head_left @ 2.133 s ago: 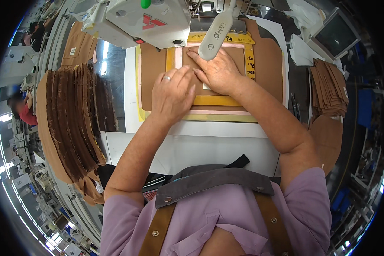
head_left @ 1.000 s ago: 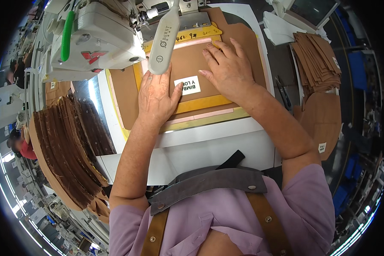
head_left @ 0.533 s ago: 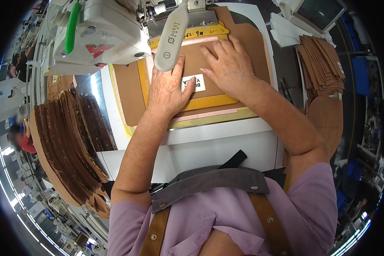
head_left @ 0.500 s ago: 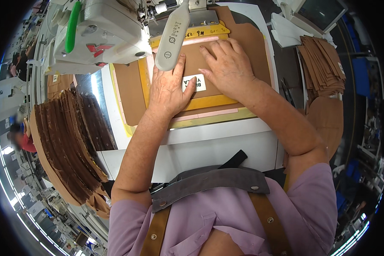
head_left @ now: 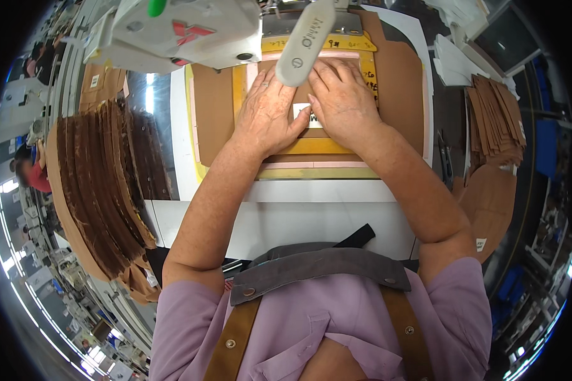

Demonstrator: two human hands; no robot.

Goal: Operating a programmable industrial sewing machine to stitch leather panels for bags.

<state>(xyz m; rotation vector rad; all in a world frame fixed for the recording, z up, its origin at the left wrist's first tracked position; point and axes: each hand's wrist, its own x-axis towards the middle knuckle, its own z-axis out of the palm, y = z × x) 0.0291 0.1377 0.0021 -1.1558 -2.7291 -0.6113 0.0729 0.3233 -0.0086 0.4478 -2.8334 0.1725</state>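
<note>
My left hand (head_left: 270, 117) lies flat, fingers stretched out, on brown fabric inside a yellow template frame (head_left: 317, 147). My right hand (head_left: 346, 105) rests beside it, palm down with the fingers extended. Between the two thumbs a white label (head_left: 312, 120) with dark print shows in part; the hands cover the rest. Under the frame spreads a larger brown fabric piece (head_left: 400, 95), with pink and pale yellow strips along its borders. A light-coloured handle-shaped device (head_left: 305, 44) hangs over the fingertips and hides some of them.
The white sewing machine head (head_left: 190, 38) stands at the upper left. A thick stack of brown fabric pieces (head_left: 98, 184) hangs at the left. More brown pieces (head_left: 495, 120) are piled at the right, near dark scissors-like tools (head_left: 446, 159). A monitor (head_left: 505, 38) stands far right.
My right hand has slid left toward my left hand, covering more of the label. The whole view has shifted, so the worktable appears farther right.
</note>
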